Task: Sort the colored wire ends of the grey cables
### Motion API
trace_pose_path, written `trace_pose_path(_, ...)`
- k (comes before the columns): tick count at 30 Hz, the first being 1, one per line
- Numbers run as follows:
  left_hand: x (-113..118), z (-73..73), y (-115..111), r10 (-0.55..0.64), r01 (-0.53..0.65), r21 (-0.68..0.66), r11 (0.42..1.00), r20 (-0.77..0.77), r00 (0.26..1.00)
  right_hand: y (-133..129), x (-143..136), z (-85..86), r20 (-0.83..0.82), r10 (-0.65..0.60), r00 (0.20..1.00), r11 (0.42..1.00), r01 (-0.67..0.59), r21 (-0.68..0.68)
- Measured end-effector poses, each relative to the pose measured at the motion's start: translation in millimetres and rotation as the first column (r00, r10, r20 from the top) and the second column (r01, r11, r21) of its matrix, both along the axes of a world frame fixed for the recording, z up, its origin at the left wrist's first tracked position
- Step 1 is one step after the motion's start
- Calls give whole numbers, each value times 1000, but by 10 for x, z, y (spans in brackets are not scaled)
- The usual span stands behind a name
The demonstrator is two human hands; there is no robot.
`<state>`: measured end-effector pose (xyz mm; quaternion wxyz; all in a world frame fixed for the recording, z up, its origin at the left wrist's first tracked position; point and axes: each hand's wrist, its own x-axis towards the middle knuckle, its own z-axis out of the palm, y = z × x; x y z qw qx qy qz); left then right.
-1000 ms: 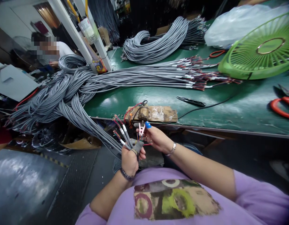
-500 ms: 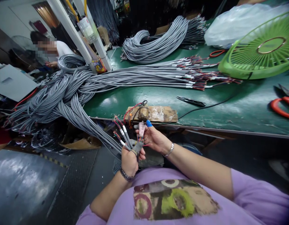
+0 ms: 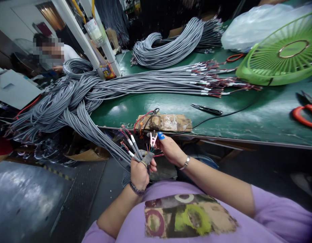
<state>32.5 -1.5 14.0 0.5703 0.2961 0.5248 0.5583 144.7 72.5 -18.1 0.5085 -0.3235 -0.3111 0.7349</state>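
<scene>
Turns the pink clip [image 3: 153, 139] from flat side to spread legs since half a second ago, apparently readjusting it beside the loose wires [image 3: 152, 149]. Seems to pinch it in the half-curled right hand [image 3: 171, 151], in front of the bench [image 3: 120, 113]. Wraps the left hand [image 3: 140, 173] tightly round grey cables [image 3: 136, 147]. Cannot tell the contents of the box [image 3: 88, 155] below, or of the white bag [image 3: 243, 28] behind the fan [image 3: 292, 50].

A green-topped bench [image 3: 254, 118] runs out to the right, its glossy surface catching patches of light. Two pale posts [image 3: 77, 37] rise near its left end. A whitish wall [image 3: 21, 23] stands at upper left; below, the grey floor [image 3: 26, 195] shines beside a darker strip [image 3: 80, 192]. The far background is dark.
</scene>
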Motion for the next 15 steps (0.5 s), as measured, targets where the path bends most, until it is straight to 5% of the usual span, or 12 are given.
trace_pose_path(3,7,-3,30,-1,1,-10,1000,0,1000,-4,-14,7,11,0,1000,1000,0,9)
trace_pose_path(9,-2,-20,49,-6,6,-9,1000,-13,1000,14,-28,87,-243,161,957,967,-202,-153)
trace_pose_path(15,-5,-49,50,-9,9,-35,999,1,1000,30,-60,102,-303,110,947,966,-174,-192)
